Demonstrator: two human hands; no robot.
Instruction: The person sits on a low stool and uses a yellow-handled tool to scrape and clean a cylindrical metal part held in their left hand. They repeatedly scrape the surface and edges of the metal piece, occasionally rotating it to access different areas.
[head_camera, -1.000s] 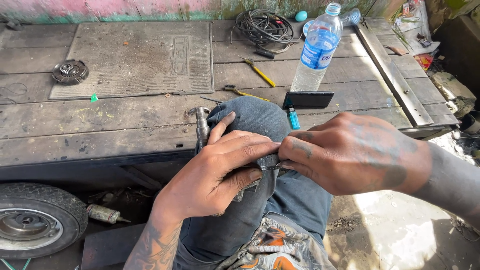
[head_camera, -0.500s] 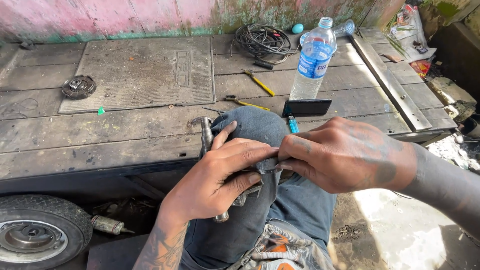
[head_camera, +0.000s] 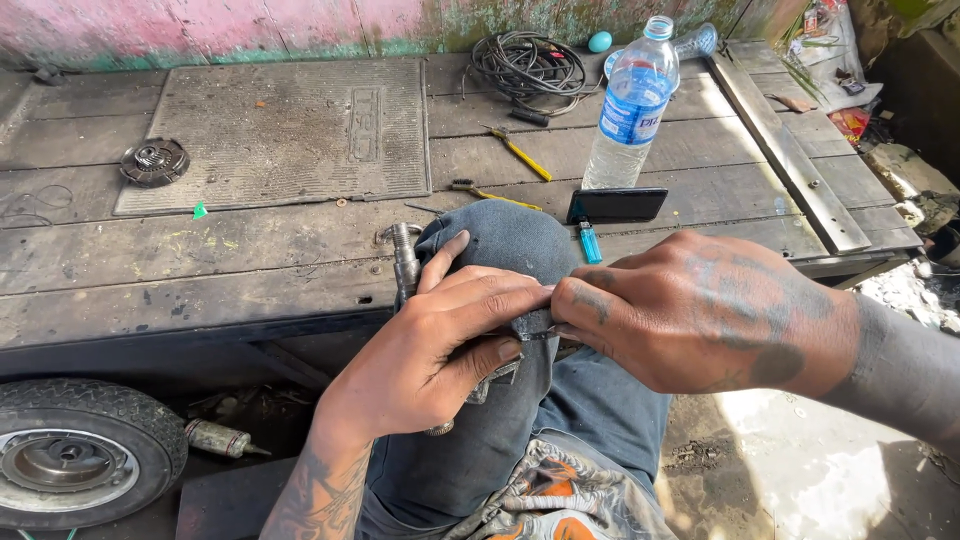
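Note:
My left hand (head_camera: 440, 345) grips a grey metal part (head_camera: 405, 262) that rests across my raised knee in blue jeans (head_camera: 500, 240); its threaded end sticks out past my thumb. My right hand (head_camera: 700, 310) meets the left one at the fingertips, pinching a small dark piece (head_camera: 535, 328) against that part. Most of the metal part is hidden under my fingers.
A dark wooden platform (head_camera: 250, 260) lies ahead with a grey rubber mat (head_camera: 280, 130), a round metal disc (head_camera: 154, 160), a water bottle (head_camera: 630, 105), a black phone (head_camera: 617, 204), a blue lighter (head_camera: 589, 241), yellow-handled tools (head_camera: 520, 155) and coiled cable (head_camera: 528, 65). A small wheel (head_camera: 70, 460) sits lower left.
Both hands keep their hold on the part at my knee; the fingers shift only slightly. The view has tilted a little.

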